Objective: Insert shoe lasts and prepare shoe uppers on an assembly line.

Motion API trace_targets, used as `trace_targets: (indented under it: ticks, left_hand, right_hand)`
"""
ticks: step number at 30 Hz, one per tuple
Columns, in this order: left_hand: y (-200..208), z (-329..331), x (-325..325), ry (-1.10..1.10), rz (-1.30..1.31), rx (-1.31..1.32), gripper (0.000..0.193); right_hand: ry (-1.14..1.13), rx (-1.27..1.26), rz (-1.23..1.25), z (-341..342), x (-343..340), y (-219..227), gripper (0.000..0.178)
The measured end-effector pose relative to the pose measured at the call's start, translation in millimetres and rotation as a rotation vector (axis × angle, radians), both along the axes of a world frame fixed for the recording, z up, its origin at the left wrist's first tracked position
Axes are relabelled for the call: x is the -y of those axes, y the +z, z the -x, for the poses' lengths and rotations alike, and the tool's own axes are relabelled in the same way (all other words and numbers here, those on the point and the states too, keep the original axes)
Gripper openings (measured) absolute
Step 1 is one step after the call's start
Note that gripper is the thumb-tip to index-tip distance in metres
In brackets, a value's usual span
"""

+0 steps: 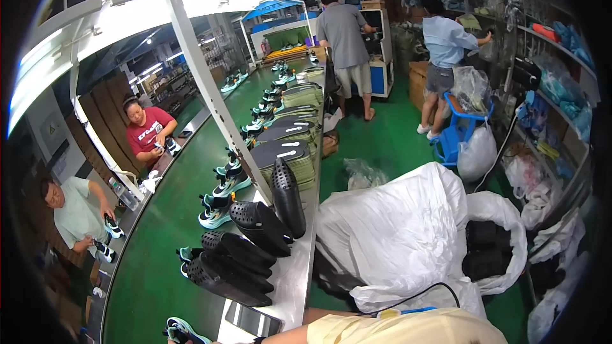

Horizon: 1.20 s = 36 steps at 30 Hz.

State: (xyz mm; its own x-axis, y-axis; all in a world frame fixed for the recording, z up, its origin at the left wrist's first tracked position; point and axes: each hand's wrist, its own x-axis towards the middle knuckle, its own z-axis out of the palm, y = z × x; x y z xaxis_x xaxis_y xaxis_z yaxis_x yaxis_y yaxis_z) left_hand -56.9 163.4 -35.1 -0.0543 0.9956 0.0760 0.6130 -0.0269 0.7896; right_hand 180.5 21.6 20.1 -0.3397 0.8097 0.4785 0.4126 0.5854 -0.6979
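Observation:
A yellow sleeve of mine comes in at the lower edge. From it a bare forearm with a dark wristband reaches left, past a phone lying on the bench edge. A second strip of bare arm shows just above the sleeve. Both of my hands are outside the picture or hidden. Cut off by the lower edge, a light-blue and black sneaker is in line with the forearm; whether a hand grips it is hidden. Beyond the phone lie several black perforated shoe forms.
Sneakers and stacked dark insoles line the green conveyor belt. A white post rises beside them. Two people handle shoes across the belt; two more stand farther back. White sacks lie right.

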Motion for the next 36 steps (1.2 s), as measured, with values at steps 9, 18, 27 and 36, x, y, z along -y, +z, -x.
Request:
trace_targets:
  ticks: [9, 18, 27, 36]
  left_hand:
    - [243.4, -231.4, 125.2, 0.052, -0.757, 0.253, 0.053]
    - [323.1, -345.0, 290.5, -1.624, -0.136, 1.550, 0.081]
    - [312.9, -351.6, 331.8, -1.549, -0.475, 1.776, 0.067]
    - [303.8, -340.9, 361.4, -1.316, -0.521, 1.615, 0.075]
  right_hand:
    - [0.284, 0.010, 0.277, -180.2, 80.8, 66.5, 0.029]
    - [0.118, -0.285, 0.510, -192.2, 113.8, 3.5, 0.022]
    - [0.149, -0.192, 0.585, -181.1, 123.2, 5.5, 0.022]
    - [0.044, -0.173, 0.477, -215.7, 139.0, 10.1, 0.023]
